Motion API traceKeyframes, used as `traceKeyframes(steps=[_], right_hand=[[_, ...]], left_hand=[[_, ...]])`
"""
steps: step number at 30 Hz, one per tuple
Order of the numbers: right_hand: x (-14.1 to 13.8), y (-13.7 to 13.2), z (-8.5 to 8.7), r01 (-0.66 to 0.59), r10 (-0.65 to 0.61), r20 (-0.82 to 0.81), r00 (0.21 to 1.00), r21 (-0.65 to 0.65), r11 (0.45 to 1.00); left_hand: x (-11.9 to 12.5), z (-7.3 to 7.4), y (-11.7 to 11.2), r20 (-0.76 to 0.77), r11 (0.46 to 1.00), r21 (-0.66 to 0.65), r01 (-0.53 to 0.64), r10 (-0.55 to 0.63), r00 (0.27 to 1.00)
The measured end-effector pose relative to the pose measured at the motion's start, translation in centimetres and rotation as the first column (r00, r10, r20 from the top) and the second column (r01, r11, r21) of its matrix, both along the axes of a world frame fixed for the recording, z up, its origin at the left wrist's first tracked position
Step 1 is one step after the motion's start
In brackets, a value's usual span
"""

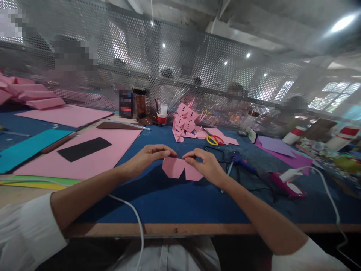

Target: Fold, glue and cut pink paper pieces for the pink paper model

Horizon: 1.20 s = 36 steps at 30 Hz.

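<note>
A small folded pink paper piece (177, 168) is held just above the blue table cover (175, 203) at the middle. My left hand (146, 158) pinches its upper left edge with closed fingers. My right hand (204, 165) grips its right side, fingers curled over the paper. Both forearms reach in from the near edge. Behind the hands stands a pile of folded pink paper shapes (186, 120) with dark dots.
A large pink sheet (93, 158) with a black strip (84, 148) lies left, beside a teal sheet (25, 148). Yellow-and-red scissors (214, 140), a blue glue gun (242, 162), a pink tool (286, 186), purple paper (279, 148), jars and a perforated metal screen (180, 67) surround the area.
</note>
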State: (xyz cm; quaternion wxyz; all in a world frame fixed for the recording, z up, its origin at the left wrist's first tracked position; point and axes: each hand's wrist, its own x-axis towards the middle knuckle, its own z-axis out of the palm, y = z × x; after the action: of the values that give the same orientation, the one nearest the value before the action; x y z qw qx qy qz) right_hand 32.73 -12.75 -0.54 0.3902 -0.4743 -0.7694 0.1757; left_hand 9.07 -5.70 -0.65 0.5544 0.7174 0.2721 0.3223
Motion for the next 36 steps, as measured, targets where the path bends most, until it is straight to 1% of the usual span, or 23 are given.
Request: traceKeyframes(steps=[6, 12, 18, 21, 31, 33, 36], right_hand=[[0.0, 0.1, -0.3, 0.025, -0.024, -0.031, 0.999, 0.017, 1.0], [0.1, 0.3, -0.5, 0.022, -0.02, -0.05, 0.999, 0.038, 0.999], [0.9, 1.0, -0.6, 0.079, -0.071, -0.139, 0.988, 0.057, 0.995], [1.3, 1.4, -0.8, 0.098, -0.087, -0.158, 0.984, 0.061, 0.993], [1.5, 1.6, -1.0, 0.11, -0.1, -0.139, 0.985, 0.067, 0.992], [1.5, 1.7, -1.2, 0.106, -0.096, -0.123, 0.988, 0.073, 0.992], [1.5, 1.8, -1.4, 0.102, -0.094, -0.104, 0.99, 0.079, 0.992]], left_hand=[[0.1, -0.4, 0.1, -0.102, 0.996, 0.09, 0.006, 0.003, 0.995], [0.0, -0.8, 0.6, -0.192, 0.985, 0.17, 0.006, 0.027, 0.981], [-0.2, -0.9, 1.3, -0.199, 0.97, 0.234, -0.068, 0.116, 0.973], [-0.3, -0.9, 1.7, -0.204, 0.961, 0.264, -0.083, 0.14, 0.969], [-0.5, -0.9, 2.1, -0.202, 0.951, 0.293, -0.1, 0.164, 0.965], [-0.5, -0.9, 2.1, -0.211, 0.942, 0.321, -0.1, 0.174, 0.962], [-0.6, -0.9, 2.0, -0.233, 0.914, 0.391, -0.104, 0.208, 0.95]])
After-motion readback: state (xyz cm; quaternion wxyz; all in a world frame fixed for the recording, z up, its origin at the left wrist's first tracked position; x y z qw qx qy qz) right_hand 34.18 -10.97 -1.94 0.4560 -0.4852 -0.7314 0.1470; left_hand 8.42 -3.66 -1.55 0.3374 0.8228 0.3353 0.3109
